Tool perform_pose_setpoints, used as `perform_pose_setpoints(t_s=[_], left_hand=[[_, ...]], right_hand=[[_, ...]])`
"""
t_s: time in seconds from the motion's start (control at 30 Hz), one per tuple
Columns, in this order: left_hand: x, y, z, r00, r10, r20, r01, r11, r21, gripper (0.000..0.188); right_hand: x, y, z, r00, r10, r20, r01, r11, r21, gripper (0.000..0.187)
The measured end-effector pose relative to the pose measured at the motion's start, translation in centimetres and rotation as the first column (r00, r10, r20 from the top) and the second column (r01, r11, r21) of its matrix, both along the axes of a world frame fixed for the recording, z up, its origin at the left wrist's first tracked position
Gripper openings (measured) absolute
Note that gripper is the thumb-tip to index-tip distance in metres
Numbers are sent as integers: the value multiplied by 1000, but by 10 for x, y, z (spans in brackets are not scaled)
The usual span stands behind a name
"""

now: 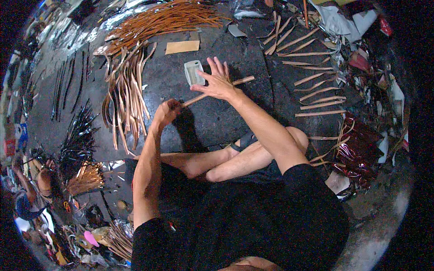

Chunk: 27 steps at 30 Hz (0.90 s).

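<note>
My left hand (167, 113) is closed around one end of a flat, light-brown strip (244, 81). The strip slants up to the right, passing beneath my right hand (217, 85). That hand is open with its fingers spread, and I cannot tell whether the palm presses on the strip. Beside its thumb and fingers lies a small pale rectangular dish (192, 72), partly covered by them. To the left of my left hand, a bundle of long light-brown strips (129, 99) lies on the dark board (162, 81).
Orange-brown strands (158, 20) are heaped at the far side, near a tan rectangular piece (182, 47). Folded strips (321, 107) form a column on the right, beside dark-red shiny material (355, 153). Black strands (81, 131) lie left. Another person (34, 194) sits at the left edge.
</note>
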State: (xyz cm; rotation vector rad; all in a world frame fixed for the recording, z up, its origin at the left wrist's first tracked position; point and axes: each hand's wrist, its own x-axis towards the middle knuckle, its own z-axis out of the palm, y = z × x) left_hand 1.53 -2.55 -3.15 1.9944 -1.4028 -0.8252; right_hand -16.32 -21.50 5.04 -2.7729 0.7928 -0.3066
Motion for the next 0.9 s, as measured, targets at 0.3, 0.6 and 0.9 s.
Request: perform_pose_setpoints(t_s=[0.3, 0.6, 0.9], left_hand=[[7, 2, -15, 987, -51, -153, 36, 994, -100, 19], [4, 4, -3, 948, -16, -319, -6, 998, -69, 22], [11, 11, -4, 962, -43, -271, 34, 999, -40, 19]], right_hand=[[18, 10, -11, 999, 25, -49, -25, 1000, -2, 63], [-111, -34, 4, 791, -599, 121, 273, 524, 807, 46], [-118, -20, -10, 842, -442, -310, 532, 582, 616, 53]])
